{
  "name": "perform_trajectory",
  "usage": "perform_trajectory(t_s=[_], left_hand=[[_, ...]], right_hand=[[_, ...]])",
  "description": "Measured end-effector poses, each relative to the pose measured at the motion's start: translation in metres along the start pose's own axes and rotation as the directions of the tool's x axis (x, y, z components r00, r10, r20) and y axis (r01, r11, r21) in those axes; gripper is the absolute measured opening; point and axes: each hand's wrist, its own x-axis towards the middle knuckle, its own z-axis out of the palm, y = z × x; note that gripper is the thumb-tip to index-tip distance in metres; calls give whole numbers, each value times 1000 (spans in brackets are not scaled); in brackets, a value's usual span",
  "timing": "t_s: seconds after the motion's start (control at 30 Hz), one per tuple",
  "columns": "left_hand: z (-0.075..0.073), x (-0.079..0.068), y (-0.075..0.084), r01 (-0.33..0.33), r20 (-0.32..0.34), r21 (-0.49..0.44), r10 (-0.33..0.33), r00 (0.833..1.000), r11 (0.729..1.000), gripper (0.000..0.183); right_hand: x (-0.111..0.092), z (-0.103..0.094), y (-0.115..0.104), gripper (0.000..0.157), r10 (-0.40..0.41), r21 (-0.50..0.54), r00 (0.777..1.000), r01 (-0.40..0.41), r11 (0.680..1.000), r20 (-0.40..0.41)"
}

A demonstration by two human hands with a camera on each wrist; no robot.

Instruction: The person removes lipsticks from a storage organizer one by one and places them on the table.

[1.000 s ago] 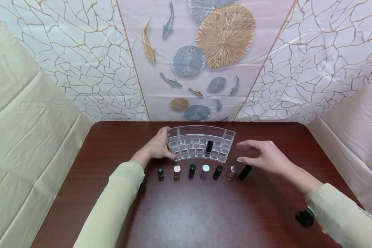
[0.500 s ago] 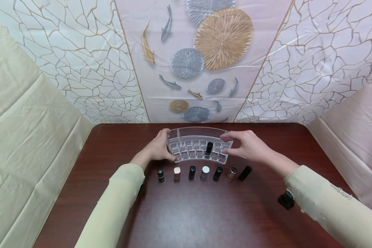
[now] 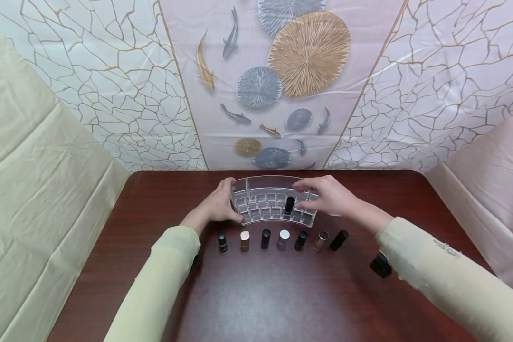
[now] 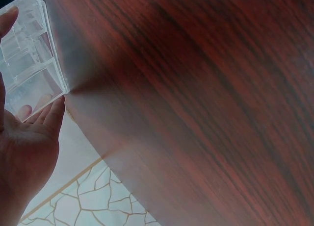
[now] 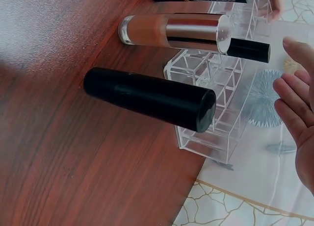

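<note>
A clear acrylic lipstick organizer [image 3: 265, 212] with stepped rows of slots stands toward the back of the table. My left hand [image 3: 217, 202] grips its left end, thumb at the front corner and fingers at the back. One black lipstick tube [image 3: 289, 205] stands in a slot right of the middle. Over the organizer's right end hovers my right hand [image 3: 333, 195], thumb and fingers apart, fingertips just right of that tube. The right wrist view shows the hand's palm [image 5: 306, 152] with nothing in it.
In front of the organizer, a curved row of upright tubes includes a pink square-capped lipstick [image 3: 245, 241], a white-capped one [image 3: 283, 240], a brownish tube with a shiny cap [image 5: 191, 31] and a black tube [image 5: 152, 98] at the right end. A patterned backdrop [image 3: 258, 88] rises behind the table.
My right hand has moved left and slightly back, from beside the right-end black tube to over the organizer's right end. The left hand keeps its place.
</note>
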Motion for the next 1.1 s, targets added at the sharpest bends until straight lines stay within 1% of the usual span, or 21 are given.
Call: perform_trajectory(t_s=[0.17,0.37,0.6,0.87,1.1], left_hand=[[0,1,0,-2,-1,-1,2,1000,1000,122],[0,1,0,2,-2,-3,-2,1000,1000,122],[0,0,0,-2,-6,-1,2,1000,1000,122],[0,0,-1,-5,-10,4,5,1000,1000,122],[0,0,-1,-1,-8,2,1,1000,1000,122]], right_hand=[[6,4,1,44,-8,-15,1000,8,1000,19],[10,9,3,44,-59,-13,998,59,998,33],[13,13,5,42,-99,-66,994,102,993,50],[17,17,8,39,-104,-90,992,110,990,66],[20,20,9,44,-65,-87,994,72,994,86]])
